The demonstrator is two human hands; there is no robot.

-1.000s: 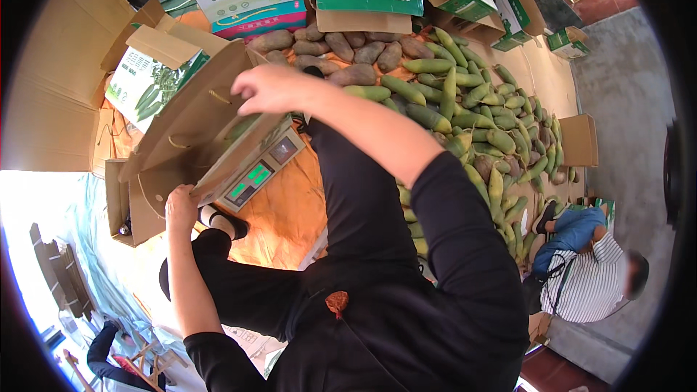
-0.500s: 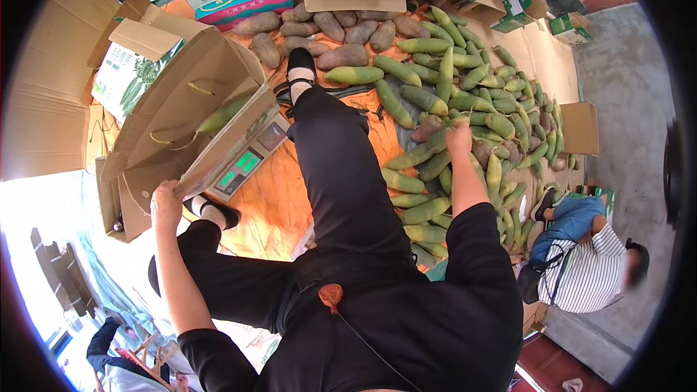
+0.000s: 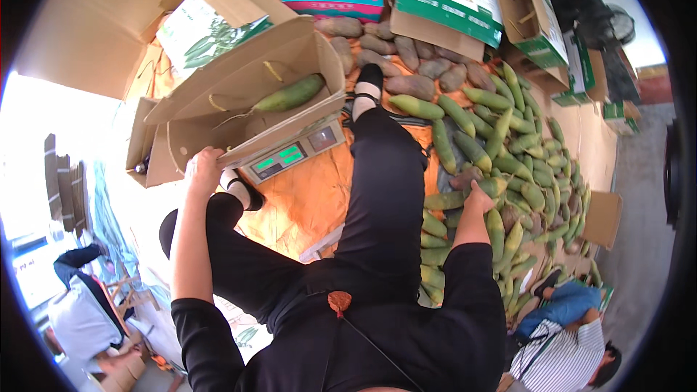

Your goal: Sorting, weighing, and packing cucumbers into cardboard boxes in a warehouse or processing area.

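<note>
My left hand (image 3: 203, 167) is closed on the near edge of an open cardboard box (image 3: 168, 147). One long green radish (image 3: 292, 94) lies inside the box, its thin root pointing left. The box rests on a digital scale (image 3: 324, 138) with a lit green display. My right hand (image 3: 477, 202) reaches into the heap of green radishes (image 3: 537, 196), its fingers closed around a green radish (image 3: 495, 187); part of the grip is hidden. A purplish-brown radish (image 3: 465, 177) touches the left of that hand.
Purplish-brown radishes (image 3: 412, 87) lie beyond my foot on the orange sheet (image 3: 305, 199). Printed cartons (image 3: 448, 1) line the far side, and another carton (image 3: 210, 27) stands at the far left. A person in a striped shirt (image 3: 559, 352) sits at the lower right, another person (image 3: 87, 312) at the lower left.
The whole view has swung leftward, so the box and heap appear further right. The box's inside shows more fully. My left hand stays on its edge; my right hand remains at the heap.
</note>
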